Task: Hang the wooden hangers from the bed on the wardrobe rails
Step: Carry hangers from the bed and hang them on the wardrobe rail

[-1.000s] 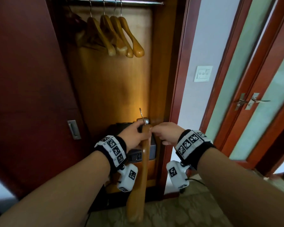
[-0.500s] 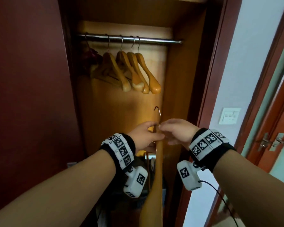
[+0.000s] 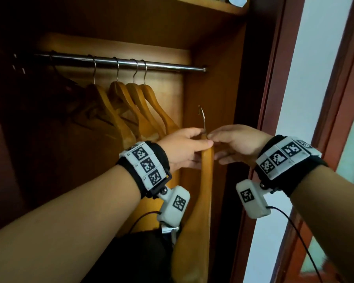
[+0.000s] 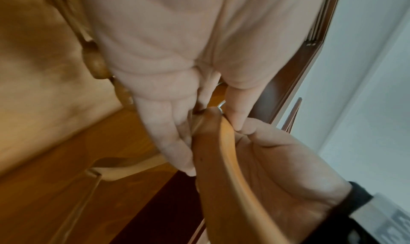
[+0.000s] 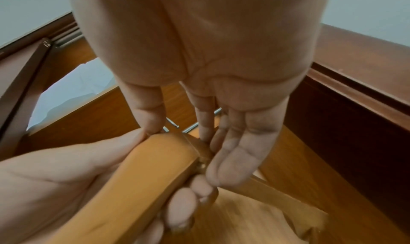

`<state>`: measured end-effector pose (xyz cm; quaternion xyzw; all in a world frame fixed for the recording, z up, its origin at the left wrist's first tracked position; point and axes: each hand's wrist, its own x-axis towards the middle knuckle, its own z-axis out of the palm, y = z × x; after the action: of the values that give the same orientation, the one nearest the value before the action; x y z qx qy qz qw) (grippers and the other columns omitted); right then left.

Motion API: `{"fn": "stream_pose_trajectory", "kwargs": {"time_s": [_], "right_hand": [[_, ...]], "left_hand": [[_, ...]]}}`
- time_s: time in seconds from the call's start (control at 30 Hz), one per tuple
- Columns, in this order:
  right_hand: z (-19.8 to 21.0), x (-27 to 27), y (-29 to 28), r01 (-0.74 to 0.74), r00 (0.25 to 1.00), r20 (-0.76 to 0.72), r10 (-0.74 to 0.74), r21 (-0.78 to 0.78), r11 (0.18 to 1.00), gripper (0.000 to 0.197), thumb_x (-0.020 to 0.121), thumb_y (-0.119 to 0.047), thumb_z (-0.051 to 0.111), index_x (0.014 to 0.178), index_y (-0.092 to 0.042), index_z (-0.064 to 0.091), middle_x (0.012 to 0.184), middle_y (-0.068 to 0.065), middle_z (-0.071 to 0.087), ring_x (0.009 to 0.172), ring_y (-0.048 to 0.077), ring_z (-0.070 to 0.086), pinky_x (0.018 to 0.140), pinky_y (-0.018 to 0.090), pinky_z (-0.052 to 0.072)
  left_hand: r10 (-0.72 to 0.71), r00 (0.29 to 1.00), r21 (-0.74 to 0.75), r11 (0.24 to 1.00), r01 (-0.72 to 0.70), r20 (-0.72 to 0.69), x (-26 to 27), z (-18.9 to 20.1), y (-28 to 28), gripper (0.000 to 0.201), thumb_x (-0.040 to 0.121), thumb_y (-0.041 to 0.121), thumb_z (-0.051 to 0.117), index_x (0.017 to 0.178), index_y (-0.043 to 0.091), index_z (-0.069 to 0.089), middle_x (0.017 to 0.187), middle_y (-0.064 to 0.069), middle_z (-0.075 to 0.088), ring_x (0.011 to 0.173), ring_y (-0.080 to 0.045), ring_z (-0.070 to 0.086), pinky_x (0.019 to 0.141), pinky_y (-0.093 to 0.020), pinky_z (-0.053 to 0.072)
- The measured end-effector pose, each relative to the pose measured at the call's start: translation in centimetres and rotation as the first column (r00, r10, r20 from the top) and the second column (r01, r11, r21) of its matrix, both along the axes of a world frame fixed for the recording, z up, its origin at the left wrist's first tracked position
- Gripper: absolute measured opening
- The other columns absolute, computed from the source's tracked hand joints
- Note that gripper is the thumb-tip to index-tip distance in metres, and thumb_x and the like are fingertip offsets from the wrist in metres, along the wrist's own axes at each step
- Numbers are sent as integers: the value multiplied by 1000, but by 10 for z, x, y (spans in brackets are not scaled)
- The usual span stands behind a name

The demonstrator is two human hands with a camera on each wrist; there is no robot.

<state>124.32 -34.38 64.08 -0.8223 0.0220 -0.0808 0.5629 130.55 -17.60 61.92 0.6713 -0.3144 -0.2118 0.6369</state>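
Inside the open wardrobe [image 3: 213,94] a steel rail [image 3: 119,63] carries four wooden hangers [image 3: 131,107] at eleven o'clock. Below its right end, the left hand [image 3: 184,149] grips the top of another wooden hanger [image 3: 204,180], held edge-on, while the right hand [image 3: 239,142] pinches its metal hook [image 3: 202,119].

The held hanger [image 3: 205,180] runs off the head view's bottom edge toward 6 o'clock. The left hand [image 3: 182,150] covers its neck. Dark garments [image 3: 65,111] at 9 o'clock dissolve into shadow, their shapes unreadable.
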Motion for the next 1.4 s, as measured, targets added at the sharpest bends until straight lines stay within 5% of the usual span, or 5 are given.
{"fn": "stream_pose_trajectory", "kwargs": {"time_s": [0.4,0.73,0.87,1.07,1.4], "right_hand": [[83,81,-24,-54,957,289,31,72,996,26,95,-25,60,118,-13,57,101,12,66,81,24,67,66,34,54],[112,135,-15,-109,912,351,213,-291,950,78,57,-46,76,127,-22,51,97,8,73,82,30,72,77,52,59],[116,149,-9,-157,921,285,266,-354,922,69,79,-27,75,138,-25,40,103,13,70,73,28,67,65,41,58],[120,171,10,-263,922,226,314,-232,937,87,81,-7,72,147,-41,24,107,23,68,94,45,69,80,66,53],[106,208,28,-287,900,342,272,-7,958,87,85,14,62,148,-33,25,100,28,65,72,34,67,81,63,54]], "left_hand": [[167,976,-144,979,-147,137,65,105,-41,26,100,14,60,123,22,50,114,-16,72,91,-24,73,68,-33,62],[373,915,-197,919,-342,155,124,144,-44,33,96,23,66,127,14,57,104,-7,74,82,-15,73,66,-32,58],[407,894,-167,910,-380,188,141,151,-33,43,99,22,63,135,3,52,79,-4,73,67,-16,71,61,-32,56],[438,876,-150,898,-414,204,164,165,-12,34,98,26,64,125,7,61,88,-8,75,85,-25,74,80,-39,58],[431,891,-109,901,-419,142,196,165,5,41,92,17,72,129,10,57,106,-14,76,99,-28,74,92,-45,58]]}}
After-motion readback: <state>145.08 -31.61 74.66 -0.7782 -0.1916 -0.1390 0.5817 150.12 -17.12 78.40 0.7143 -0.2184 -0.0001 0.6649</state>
